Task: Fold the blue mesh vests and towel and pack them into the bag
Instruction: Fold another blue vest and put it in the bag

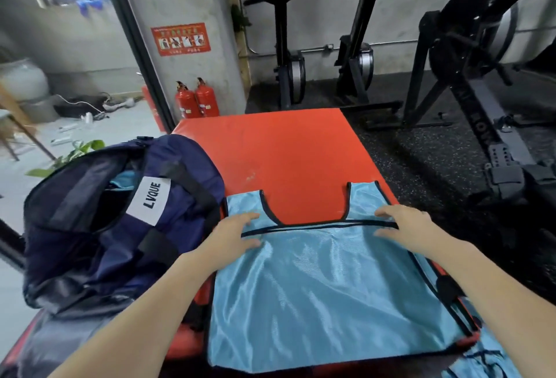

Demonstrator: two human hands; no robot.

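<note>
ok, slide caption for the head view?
Both hands press a blue vest flat on the red mat, open bag alongside.

A white rectangular fabric label on the navy blue duffel bag, left of the frame's centre, reads "LVQUE" in black capitals. The red wall sign in the upper middle carries pictograms and characters too small to read.

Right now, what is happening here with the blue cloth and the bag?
A person is flattening a blue mesh vest on a red mat. The left hand and right hand rest open near its shoulder straps. The navy bag sits open beside it, with something light blue already inside.
</note>
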